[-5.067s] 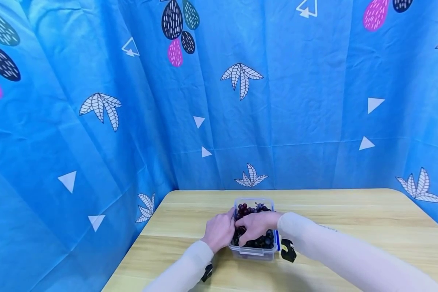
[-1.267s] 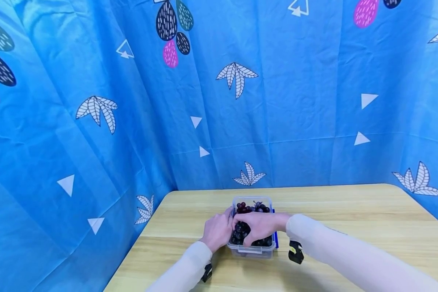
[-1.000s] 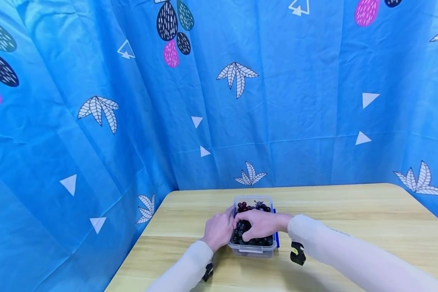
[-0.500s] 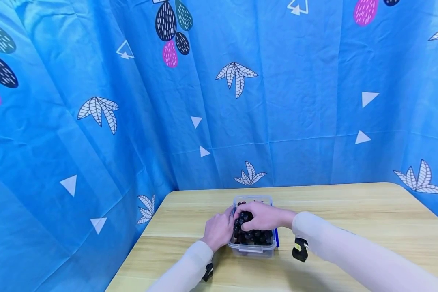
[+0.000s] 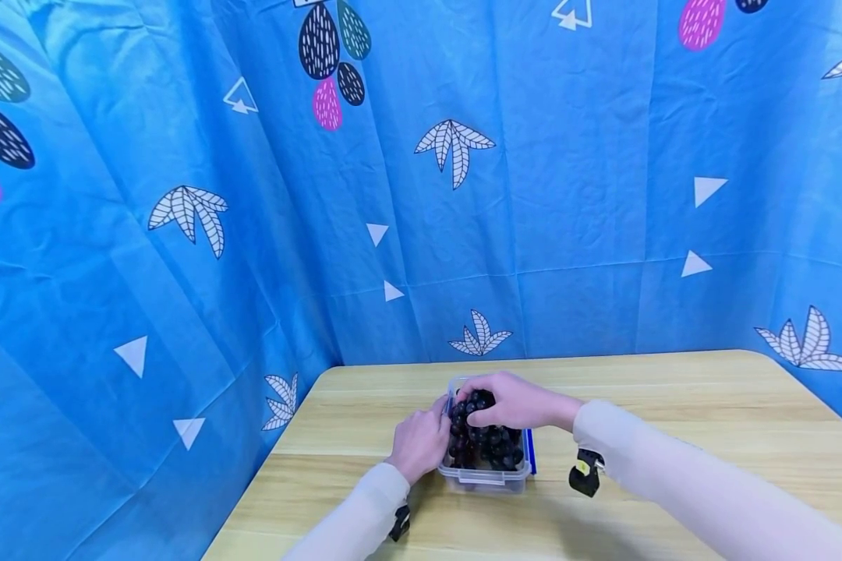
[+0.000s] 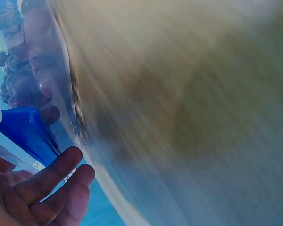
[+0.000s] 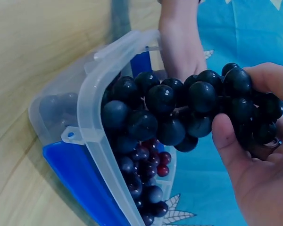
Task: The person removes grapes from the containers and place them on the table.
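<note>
A clear plastic container (image 5: 486,477) with blue side latches stands on the table, filled with dark grapes. My right hand (image 5: 519,401) pinches one end of a bunch of black grapes (image 7: 172,103) between thumb and fingers. That end is raised over the far part of the container, while the rest of the bunch slopes down into it. My left hand (image 5: 421,442) holds the container's left side at the rim. In the left wrist view its fingers lie against the hanging blue latch (image 6: 28,132). Smaller red grapes (image 7: 163,165) show below the bunch.
The wooden table (image 5: 673,436) extends to both sides of the container. A blue patterned curtain (image 5: 568,195) hangs behind it and along the left. Black wrist camera mounts (image 5: 585,471) hang beneath the sleeves.
My right hand has closed on the black grapes and lifted them, moving up and toward the container's far side. The left hand has stayed on the rim.
</note>
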Demonstrator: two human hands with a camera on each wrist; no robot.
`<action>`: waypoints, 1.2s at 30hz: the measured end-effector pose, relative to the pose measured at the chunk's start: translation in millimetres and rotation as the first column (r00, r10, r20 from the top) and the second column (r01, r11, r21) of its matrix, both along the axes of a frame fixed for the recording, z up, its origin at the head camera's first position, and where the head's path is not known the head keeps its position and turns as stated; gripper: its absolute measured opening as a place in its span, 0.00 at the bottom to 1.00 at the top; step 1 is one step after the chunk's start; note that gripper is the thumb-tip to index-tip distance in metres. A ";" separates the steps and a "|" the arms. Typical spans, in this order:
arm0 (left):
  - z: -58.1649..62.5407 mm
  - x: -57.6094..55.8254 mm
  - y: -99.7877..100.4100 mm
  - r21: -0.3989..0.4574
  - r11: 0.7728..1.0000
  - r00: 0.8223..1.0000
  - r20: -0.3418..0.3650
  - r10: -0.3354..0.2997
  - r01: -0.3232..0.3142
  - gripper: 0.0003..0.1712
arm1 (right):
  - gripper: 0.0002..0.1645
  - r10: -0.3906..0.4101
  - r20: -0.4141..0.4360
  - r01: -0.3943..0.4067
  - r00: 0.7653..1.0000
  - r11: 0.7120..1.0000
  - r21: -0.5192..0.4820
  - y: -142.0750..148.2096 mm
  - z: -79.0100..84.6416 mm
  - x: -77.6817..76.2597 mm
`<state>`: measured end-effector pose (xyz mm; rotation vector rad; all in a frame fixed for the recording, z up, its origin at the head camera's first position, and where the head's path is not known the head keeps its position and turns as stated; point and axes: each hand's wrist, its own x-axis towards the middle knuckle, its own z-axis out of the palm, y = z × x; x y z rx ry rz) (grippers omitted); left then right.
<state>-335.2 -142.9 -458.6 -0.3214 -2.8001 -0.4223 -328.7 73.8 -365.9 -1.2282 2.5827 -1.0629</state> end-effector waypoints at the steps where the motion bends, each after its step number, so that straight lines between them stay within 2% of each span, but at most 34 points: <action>1: 0.3 0.1 0.1 0.000 1.000 1.000 0.002 0.000 0.000 0.26 | 0.17 -0.005 0.007 0.005 1.000 1.000 -0.006 1.3 1.0 -0.5; 12: 0.8 1.0 0.3 0.000 1.000 1.000 0.000 0.004 -0.004 0.25 | 0.18 -0.049 0.021 0.051 0.999 0.996 -0.079 10.1 13.3 2.0; 17: 2.0 1.5 1.1 0.004 1.000 1.000 0.005 0.003 -0.003 0.25 | 0.18 -0.061 -0.007 0.060 0.998 0.993 -0.102 14.0 21.2 1.7; 22: 2.3 1.7 1.5 0.004 1.000 1.000 0.007 -0.003 0.003 0.26 | 0.19 -0.096 -0.043 0.091 0.994 0.990 -0.107 20.4 28.8 2.4; 29: 3.0 1.6 1.8 0.021 1.000 1.000 0.027 -0.011 0.010 0.27 | 0.19 -0.141 -0.042 0.135 0.989 0.985 -0.108 36.0 40.0 5.4; 36: 4.1 4.0 1.4 0.048 0.999 0.998 0.052 -0.021 0.019 0.27 | 0.19 -0.191 -0.050 0.187 0.980 0.980 -0.068 56.6 46.1 5.9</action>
